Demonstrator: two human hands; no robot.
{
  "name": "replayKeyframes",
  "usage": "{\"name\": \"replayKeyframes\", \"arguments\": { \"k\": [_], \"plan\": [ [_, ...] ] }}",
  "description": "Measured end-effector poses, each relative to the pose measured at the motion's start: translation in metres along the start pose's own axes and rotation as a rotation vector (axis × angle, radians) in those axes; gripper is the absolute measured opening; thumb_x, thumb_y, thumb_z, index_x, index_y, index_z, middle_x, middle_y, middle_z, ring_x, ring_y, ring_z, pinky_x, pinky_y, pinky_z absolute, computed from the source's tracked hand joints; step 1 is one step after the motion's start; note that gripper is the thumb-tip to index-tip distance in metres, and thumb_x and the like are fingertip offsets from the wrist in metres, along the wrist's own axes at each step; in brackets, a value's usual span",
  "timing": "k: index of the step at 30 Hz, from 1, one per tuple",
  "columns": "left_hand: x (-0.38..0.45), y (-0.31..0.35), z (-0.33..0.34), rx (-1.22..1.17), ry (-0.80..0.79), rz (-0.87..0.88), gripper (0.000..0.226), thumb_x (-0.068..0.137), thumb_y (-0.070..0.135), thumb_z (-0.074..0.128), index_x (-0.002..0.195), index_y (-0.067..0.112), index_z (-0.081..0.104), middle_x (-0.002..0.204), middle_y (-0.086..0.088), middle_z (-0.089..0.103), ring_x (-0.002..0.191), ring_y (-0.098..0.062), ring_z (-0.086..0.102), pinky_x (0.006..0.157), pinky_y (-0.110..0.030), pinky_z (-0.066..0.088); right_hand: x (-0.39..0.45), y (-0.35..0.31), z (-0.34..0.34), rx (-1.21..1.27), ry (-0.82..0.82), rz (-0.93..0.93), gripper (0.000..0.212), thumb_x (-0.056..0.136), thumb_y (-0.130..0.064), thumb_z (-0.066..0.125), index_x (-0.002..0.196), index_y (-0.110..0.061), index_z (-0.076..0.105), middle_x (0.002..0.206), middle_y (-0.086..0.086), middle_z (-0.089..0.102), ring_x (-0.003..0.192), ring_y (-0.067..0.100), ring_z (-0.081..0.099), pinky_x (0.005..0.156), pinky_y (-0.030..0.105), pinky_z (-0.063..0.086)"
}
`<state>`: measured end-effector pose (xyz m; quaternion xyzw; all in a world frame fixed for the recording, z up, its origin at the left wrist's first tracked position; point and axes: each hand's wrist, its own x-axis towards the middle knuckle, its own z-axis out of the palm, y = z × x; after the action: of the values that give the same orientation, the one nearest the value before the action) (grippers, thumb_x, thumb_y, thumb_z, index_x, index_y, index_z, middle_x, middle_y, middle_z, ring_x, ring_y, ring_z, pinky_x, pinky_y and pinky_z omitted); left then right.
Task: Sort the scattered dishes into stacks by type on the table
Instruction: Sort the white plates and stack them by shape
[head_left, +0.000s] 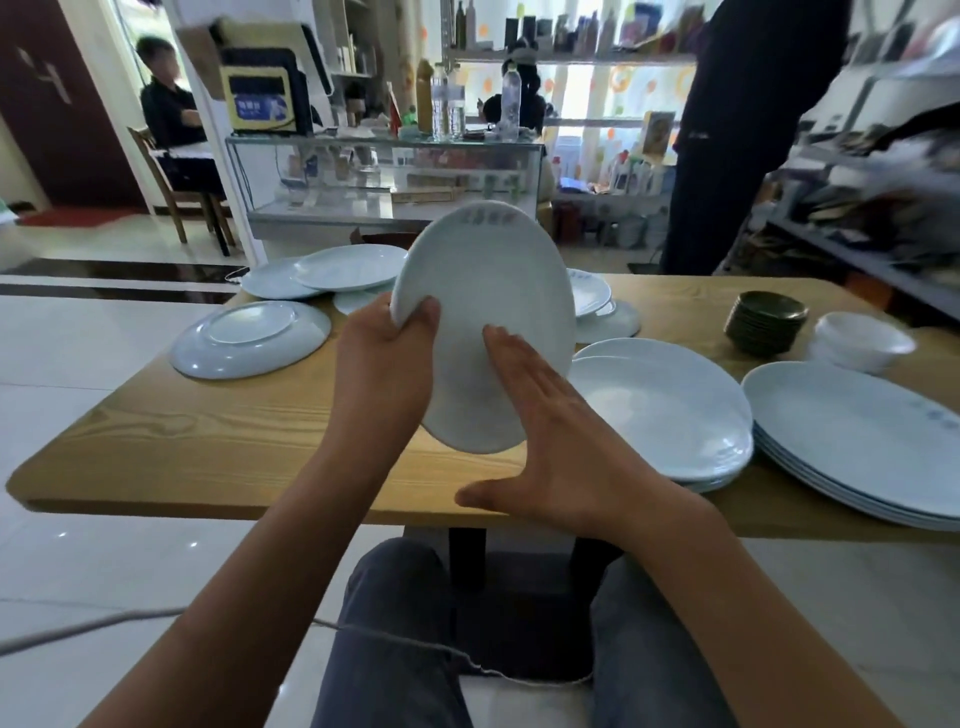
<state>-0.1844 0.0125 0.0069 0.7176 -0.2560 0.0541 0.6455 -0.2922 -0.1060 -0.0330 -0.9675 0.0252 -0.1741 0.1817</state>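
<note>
white plate (488, 312) at frame centre is pinched by left hand (384, 353); right hand (550, 426) is laid flat against it, fingers straight.

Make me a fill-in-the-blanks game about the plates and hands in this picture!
1. The left hand grips a white ____ held tilted above the table.
2. The right hand lies on it with ____ fingers.
3. The upside-down plate sits at the table's ____ side.
4. The small stacked saucers are ____ in colour.

Missing words: plate; straight; left; dark
</note>
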Motion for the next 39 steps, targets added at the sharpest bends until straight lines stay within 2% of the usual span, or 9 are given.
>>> {"name": "replayKeyframes", "arguments": {
  "k": [3, 7, 14, 18, 23, 27, 32, 36, 39],
  "plan": [
    [0.009, 0.012, 0.013, -0.204, 0.018, -0.139, 0.013, 0.096, 0.027, 0.054, 0.085, 0.025, 0.062, 0.088, 0.001, 0.068, 0.088, -0.02, 0.066, 0.081, -0.047, 0.056, -0.004, 0.005, -0.004, -0.07, 0.066, -0.031, 0.108, 0.08, -0.054, 0.069, 0.147, -0.044, -0.015, 0.161, -0.014, -0.011, 0.142, -0.006, -0.013, 0.108, 0.014, -0.004],
    [0.017, 0.021, 0.032, -0.344, 0.006, -0.229, 0.01, 0.095, 0.021, 0.055, 0.086, 0.022, 0.06, 0.09, 0.001, 0.068, 0.089, -0.019, 0.066, 0.082, -0.041, 0.057, -0.007, 0.02, -0.013, -0.214, 0.246, -0.135, 0.056, 0.099, -0.029, 0.049, 0.151, -0.028, 0.028, 0.159, 0.004, 0.023, 0.146, 0.014, 0.017, 0.117, 0.028, 0.012],
    [0.02, 0.02, 0.062, -0.221, -0.24, -0.108, 0.037, 0.098, 0.053, 0.035, 0.082, 0.031, 0.06, 0.086, 0.004, 0.067, 0.086, -0.014, 0.066, 0.077, -0.035, 0.056, -0.023, 0.055, -0.025, -0.359, 0.427, -0.21, 0.042, 0.089, -0.009, 0.068, 0.13, -0.003, 0.058, 0.132, 0.012, 0.059, 0.121, 0.023, 0.058, 0.098, 0.042, 0.049],
    [0.02, -0.002, 0.072, 0.174, -0.366, 0.126, 0.063, 0.099, 0.056, 0.014, 0.102, 0.021, 0.066, 0.102, -0.001, 0.069, 0.089, -0.006, 0.056, 0.08, -0.033, 0.043, -0.031, 0.087, -0.04, -0.461, 0.352, -0.162, 0.039, 0.084, -0.001, 0.07, 0.123, -0.002, 0.063, 0.124, 0.013, 0.064, 0.111, 0.025, 0.065, 0.087, 0.042, 0.057],
    [0.023, -0.034, 0.086, 0.45, -0.407, 0.255, 0.056, 0.101, 0.048, 0.021, 0.149, 0.02, 0.029, 0.152, 0.001, 0.036, 0.139, -0.012, 0.032, 0.113, -0.035, 0.031, -0.038, 0.116, -0.052, -0.521, 0.16, -0.057, 0.045, 0.077, 0.001, 0.076, 0.12, -0.005, 0.065, 0.118, 0.013, 0.067, 0.105, 0.025, 0.067, 0.086, 0.04, 0.053],
    [0.028, -0.053, 0.096, 0.508, -0.438, 0.313, 0.052, 0.103, 0.038, 0.025, 0.152, 0.025, 0.013, 0.159, 0.004, 0.016, 0.146, -0.007, 0.006, 0.119, -0.034, 0.014, -0.039, 0.13, -0.05, -0.572, 0.064, -0.015, 0.053, 0.066, 0.008, 0.08, 0.117, -0.003, 0.067, 0.113, 0.014, 0.07, 0.098, 0.026, 0.07, 0.079, 0.038, 0.055],
    [0.038, -0.064, 0.105, 0.542, -0.393, 0.335, 0.05, 0.104, 0.034, 0.026, 0.152, 0.022, 0.017, 0.159, 0.002, 0.017, 0.147, -0.009, 0.004, 0.121, -0.037, 0.01, -0.036, 0.133, -0.057, -0.569, -0.028, 0.013, 0.053, 0.065, 0.008, 0.079, 0.114, -0.007, 0.069, 0.111, 0.009, 0.071, 0.095, 0.022, 0.071, 0.073, 0.036, 0.057],
    [0.04, -0.067, 0.11, 0.539, -0.436, 0.334, 0.05, 0.104, 0.035, 0.027, 0.151, 0.023, 0.018, 0.159, 0.003, 0.014, 0.147, -0.008, 0.002, 0.121, -0.037, 0.008, -0.032, 0.123, -0.064, -0.431, -0.087, 0.129, 0.039, 0.096, -0.016, 0.051, 0.134, -0.024, 0.057, 0.136, -0.007, 0.056, 0.124, 0.012, 0.055, 0.103, 0.028, 0.041],
    [0.042, -0.069, 0.109, 0.533, -0.455, 0.351, 0.049, 0.104, 0.034, 0.027, 0.151, 0.024, 0.02, 0.159, 0.003, 0.014, 0.147, -0.008, 0.001, 0.121, -0.038, 0.007, -0.029, 0.118, -0.068, -0.372, -0.165, 0.214, 0.04, 0.096, -0.023, 0.046, 0.134, -0.029, 0.056, 0.137, -0.009, 0.056, 0.125, 0.011, 0.052, 0.106, 0.027, 0.039]
  ]
}}
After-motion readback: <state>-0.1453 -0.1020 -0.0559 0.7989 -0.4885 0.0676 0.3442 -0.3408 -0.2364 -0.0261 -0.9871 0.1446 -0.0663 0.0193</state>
